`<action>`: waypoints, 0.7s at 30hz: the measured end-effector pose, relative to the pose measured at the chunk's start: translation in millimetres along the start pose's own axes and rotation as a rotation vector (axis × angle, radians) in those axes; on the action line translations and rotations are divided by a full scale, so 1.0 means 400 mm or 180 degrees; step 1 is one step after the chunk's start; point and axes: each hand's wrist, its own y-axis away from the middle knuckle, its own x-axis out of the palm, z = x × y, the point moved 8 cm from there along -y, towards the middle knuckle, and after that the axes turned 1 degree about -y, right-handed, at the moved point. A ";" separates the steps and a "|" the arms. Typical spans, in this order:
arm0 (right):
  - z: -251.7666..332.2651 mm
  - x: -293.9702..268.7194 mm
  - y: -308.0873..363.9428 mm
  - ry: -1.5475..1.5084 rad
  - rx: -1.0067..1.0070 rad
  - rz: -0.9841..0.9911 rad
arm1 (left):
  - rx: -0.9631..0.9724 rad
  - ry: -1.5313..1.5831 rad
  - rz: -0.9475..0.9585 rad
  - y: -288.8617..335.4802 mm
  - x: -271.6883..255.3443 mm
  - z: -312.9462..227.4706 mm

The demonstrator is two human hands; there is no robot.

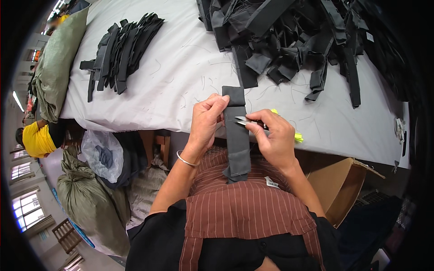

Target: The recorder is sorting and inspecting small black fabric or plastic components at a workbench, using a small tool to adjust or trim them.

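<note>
A long dark grey fabric strip (238, 144) hangs down in front of my apron, its upper end over the table's near edge. Near the top, my left hand (209, 118) pinches the strip's left edge between thumb and fingers. My right hand (274, 135) is closed on small thread snips (242, 120), whose two pointed metal blades stand slightly apart against the face of the strip. Something bright yellow shows behind the right hand; my fingers hide most of it and the snips' body.
A loose heap of dark fabric strips (289, 45) covers the table's far right. At the left lies a neater row of strips (124, 52). Loose threads dot the white cloth (176, 58). Sacks (92, 198) stand left below the table, a cardboard box (337, 187) right.
</note>
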 end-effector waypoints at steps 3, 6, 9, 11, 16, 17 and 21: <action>0.016 0.015 -0.005 0.0243 -0.0070 0.0272 | 0.0084 -0.0135 -0.0075 0.000 0.008 -0.015; 0.024 0.019 -0.011 0.0371 -0.0219 0.0313 | 0.0334 -0.0457 -0.0077 -0.004 0.000 -0.028; 0.012 0.023 -0.013 0.0102 -0.0158 0.0370 | 0.0322 -0.0441 -0.0058 -0.005 -0.003 -0.028; -0.003 0.029 -0.011 -0.0068 0.0070 0.0453 | 0.0315 -0.0473 -0.0023 -0.006 -0.005 -0.024; 0.017 0.036 -0.015 -0.0060 -0.0216 0.0272 | 0.0304 -0.0519 -0.0032 -0.005 0.003 -0.026; 0.024 0.036 -0.016 -0.0055 -0.0327 0.0235 | 0.0281 -0.0566 -0.0028 -0.004 0.004 -0.027; 0.036 0.033 -0.019 0.0239 -0.0611 0.0183 | 0.0207 -0.0553 -0.0017 -0.002 0.007 -0.031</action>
